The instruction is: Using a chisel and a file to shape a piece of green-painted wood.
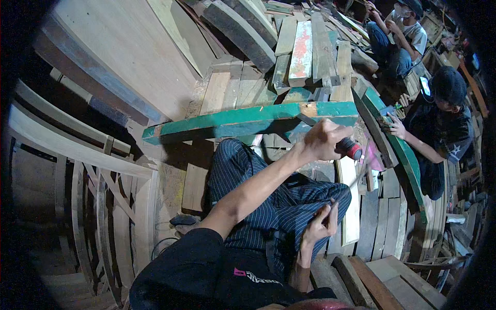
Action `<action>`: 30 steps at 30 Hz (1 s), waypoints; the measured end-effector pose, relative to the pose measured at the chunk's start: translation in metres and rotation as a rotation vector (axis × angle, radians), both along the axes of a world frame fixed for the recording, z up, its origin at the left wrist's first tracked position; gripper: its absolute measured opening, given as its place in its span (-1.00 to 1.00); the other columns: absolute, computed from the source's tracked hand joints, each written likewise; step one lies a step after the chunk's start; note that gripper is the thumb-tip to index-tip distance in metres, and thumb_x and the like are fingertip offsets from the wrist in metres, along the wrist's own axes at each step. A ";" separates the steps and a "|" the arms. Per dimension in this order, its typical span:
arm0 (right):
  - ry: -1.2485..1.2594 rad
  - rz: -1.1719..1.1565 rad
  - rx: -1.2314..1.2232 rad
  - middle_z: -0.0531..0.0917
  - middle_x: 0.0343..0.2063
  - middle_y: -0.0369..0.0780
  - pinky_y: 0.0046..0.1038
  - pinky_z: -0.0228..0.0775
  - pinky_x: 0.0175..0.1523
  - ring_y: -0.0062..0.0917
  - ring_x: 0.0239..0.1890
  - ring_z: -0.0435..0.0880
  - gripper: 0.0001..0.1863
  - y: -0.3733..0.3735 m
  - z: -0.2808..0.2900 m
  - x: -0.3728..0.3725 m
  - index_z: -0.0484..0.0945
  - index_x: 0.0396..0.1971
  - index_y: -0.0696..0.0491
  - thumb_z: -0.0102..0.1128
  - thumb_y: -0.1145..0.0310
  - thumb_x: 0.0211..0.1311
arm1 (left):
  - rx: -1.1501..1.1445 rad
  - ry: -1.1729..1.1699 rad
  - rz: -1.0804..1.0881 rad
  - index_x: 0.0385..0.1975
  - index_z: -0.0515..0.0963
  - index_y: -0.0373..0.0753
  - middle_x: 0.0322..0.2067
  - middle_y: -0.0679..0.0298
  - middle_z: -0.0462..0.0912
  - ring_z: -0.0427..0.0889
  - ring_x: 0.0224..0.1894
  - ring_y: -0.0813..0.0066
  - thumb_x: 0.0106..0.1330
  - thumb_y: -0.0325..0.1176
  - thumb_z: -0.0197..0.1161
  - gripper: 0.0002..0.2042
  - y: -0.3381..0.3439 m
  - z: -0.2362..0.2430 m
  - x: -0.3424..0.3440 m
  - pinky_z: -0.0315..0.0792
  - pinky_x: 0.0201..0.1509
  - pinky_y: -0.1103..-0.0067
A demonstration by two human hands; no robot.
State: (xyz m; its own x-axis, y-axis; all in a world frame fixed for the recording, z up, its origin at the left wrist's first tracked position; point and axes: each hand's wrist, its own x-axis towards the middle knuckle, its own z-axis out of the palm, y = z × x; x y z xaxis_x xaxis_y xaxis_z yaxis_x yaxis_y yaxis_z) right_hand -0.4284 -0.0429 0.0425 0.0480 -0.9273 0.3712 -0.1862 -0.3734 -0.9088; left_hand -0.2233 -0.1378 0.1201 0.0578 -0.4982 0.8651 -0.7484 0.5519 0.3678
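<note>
Screwdriver (347, 155) work like this goes best, we judge, with the tool kept in line from handle to tip; our left hand (323, 140), right of centre in the frame, is clenched around its dark handle with the red end, while our right hand (319, 223) just below pinches the thin metal shaft near its tip, so we would steady there and press evenly; the shaft looks slim and bright, slanting down-left over our striped trousers (268, 196); a green-painted plank (248, 121) lies just above; another person (439, 119) crouches at the upper right.
</note>
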 end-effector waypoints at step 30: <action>0.098 0.030 0.010 0.49 -0.55 -0.19 -0.56 0.21 -0.48 -0.62 -0.59 0.37 -0.77 -0.008 0.002 -0.001 0.53 -0.19 0.41 0.07 0.50 0.36 | 0.044 -0.036 0.044 -0.51 0.45 -0.25 -0.62 0.17 0.57 0.65 -0.52 0.18 -0.17 -0.49 0.35 -0.77 -0.002 -0.001 -0.001 0.48 -0.45 0.40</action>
State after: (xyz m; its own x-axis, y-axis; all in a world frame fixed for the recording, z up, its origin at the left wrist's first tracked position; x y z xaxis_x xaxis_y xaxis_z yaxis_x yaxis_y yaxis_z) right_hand -0.4292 -0.0509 0.0442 0.1115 -0.9287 0.3538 -0.2636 -0.3709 -0.8905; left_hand -0.2239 -0.1399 0.1190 0.0494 -0.5337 0.8442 -0.7848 0.5020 0.3633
